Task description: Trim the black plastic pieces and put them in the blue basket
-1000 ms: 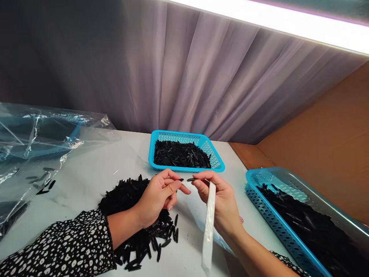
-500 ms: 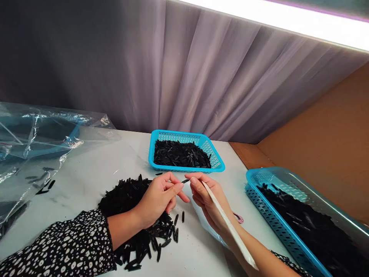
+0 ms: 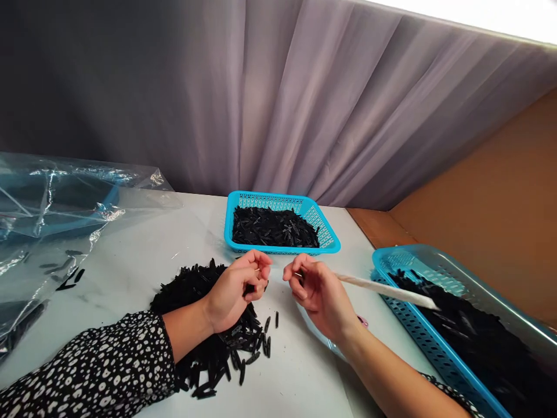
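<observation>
My left hand point(image 3: 237, 293) is closed at the right edge of a heap of small black strips point(image 3: 187, 290) on the table. Its fingers are curled, with a black strip point(image 3: 249, 288) partly visible between them. A short gap away, my right hand point(image 3: 324, 296) is closed around a thin stick with a white wrapped handle point(image 3: 387, 289). The handle sticks out to the right behind the hand, and a small metallic glint shows near the fingertips. Several loose strips point(image 3: 266, 342) lie on the table just below my left hand.
A blue basket point(image 3: 282, 249) of black strips stands at the back. Another blue basket point(image 3: 418, 331), partly under clear plastic, is at the right. Clear plastic sheeting point(image 3: 87, 203) covers the left side. A pink object point(image 3: 362, 321) lies beside my right wrist.
My hands have come apart; before, the fingertips of both met at a small black strip. The white stick has swung from along my right forearm to pointing out rightward.
</observation>
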A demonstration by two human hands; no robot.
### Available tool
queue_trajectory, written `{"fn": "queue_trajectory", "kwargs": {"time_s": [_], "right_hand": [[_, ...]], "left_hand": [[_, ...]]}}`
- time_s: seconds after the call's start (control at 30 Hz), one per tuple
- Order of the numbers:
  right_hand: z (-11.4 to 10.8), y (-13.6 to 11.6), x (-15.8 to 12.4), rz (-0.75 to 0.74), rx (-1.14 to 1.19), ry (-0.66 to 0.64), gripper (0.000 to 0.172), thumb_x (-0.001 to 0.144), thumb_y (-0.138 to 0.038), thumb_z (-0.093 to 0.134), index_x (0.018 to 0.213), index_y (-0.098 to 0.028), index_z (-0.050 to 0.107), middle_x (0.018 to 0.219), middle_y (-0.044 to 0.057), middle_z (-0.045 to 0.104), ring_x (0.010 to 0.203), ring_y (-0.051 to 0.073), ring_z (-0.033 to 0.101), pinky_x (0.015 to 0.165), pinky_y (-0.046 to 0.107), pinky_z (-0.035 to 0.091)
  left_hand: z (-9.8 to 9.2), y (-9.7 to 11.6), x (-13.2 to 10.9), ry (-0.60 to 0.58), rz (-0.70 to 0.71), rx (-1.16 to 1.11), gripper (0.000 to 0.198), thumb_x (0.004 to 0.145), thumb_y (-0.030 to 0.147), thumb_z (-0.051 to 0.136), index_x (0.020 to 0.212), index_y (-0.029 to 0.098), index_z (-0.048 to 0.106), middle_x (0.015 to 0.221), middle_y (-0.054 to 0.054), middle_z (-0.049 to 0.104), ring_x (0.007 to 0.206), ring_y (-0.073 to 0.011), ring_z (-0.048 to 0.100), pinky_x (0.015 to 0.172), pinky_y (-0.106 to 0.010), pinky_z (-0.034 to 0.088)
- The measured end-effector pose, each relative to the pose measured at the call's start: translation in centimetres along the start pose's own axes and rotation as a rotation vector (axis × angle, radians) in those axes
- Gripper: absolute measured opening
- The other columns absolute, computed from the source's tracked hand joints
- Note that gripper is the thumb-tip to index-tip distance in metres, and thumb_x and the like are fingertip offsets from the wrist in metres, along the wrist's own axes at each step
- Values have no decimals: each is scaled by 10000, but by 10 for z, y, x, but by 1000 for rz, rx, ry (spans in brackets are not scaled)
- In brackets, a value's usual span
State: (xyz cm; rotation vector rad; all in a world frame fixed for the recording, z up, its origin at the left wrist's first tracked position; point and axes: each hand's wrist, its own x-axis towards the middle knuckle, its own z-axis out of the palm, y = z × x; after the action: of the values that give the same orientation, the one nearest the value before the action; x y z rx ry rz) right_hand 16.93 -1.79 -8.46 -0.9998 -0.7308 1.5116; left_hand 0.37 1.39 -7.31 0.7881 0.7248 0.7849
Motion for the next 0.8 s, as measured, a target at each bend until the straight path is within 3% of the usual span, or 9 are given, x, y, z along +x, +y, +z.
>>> {"fn": "queue_trajectory", "kwargs": {"time_s": [0.07,0.13,0.23,0.3,0.37,0.5,0.6,0.7,0.8], "right_hand": [[-7,-1,0,31,-128,-53,321,809,-478,642,679,-198,553,587,-30,540,430,72,271,374,206,113],[-14,-2,0,4,-408,-154,391,858,-531,618,672,-187,603,538,-37,506,437,82,313,400,212,208],[-27,-2,-2,-156,-865,-389,343,879,-502,649,746,-194,725,660,20,650,591,145,540,576,266,422],[-35,0,-2,-268,-1086,-509,231,914,-395,643,851,-222,782,763,45,709,690,176,613,672,294,460],[-41,3,-2,-347,-1214,-559,195,939,-283,612,923,-236,800,748,45,706,662,168,622,652,283,457],[-46,9,1,-390,-1211,-598,186,923,-211,610,889,-229,791,730,37,700,648,158,640,625,256,458],[-45,8,3,-361,-1168,-573,178,919,-263,613,836,-222,765,746,36,700,675,168,628,659,270,451],[-43,5,4,-258,-1042,-438,217,883,-372,648,757,-201,696,713,15,651,646,160,555,639,277,412],[-39,1,3,-123,-794,-233,409,833,-554,647,652,-208,528,573,-53,428,532,120,351,513,250,281]], "left_hand": [[-1,0,2,11,10,-42,218,599,40,557,787,148,584,749,7,560,532,-51,402,475,-199,249],[-1,-2,4,42,40,-43,172,655,34,597,793,135,605,803,-25,599,615,-71,478,513,-188,314],[-1,-5,6,61,69,-47,80,745,83,643,813,121,622,862,-62,648,676,-84,523,551,-180,362],[-2,-6,7,52,68,-40,71,785,144,669,821,125,611,855,-66,672,617,-69,504,517,-176,333],[-3,-6,7,36,63,-17,143,795,213,703,856,137,599,815,-51,687,523,-47,449,459,-179,252],[-6,-6,6,18,45,56,301,801,390,728,933,161,585,645,20,637,409,-25,325,441,-201,167],[-6,-7,5,17,44,134,362,801,504,696,848,166,575,515,75,505,404,-34,298,445,-214,156],[-4,-8,4,-12,35,209,385,812,535,651,779,159,574,533,63,500,422,-38,305,453,-222,155],[-2,-8,3,3,0,222,333,824,481,630,769,157,576,587,50,513,445,-41,315,463,-225,153]]}}
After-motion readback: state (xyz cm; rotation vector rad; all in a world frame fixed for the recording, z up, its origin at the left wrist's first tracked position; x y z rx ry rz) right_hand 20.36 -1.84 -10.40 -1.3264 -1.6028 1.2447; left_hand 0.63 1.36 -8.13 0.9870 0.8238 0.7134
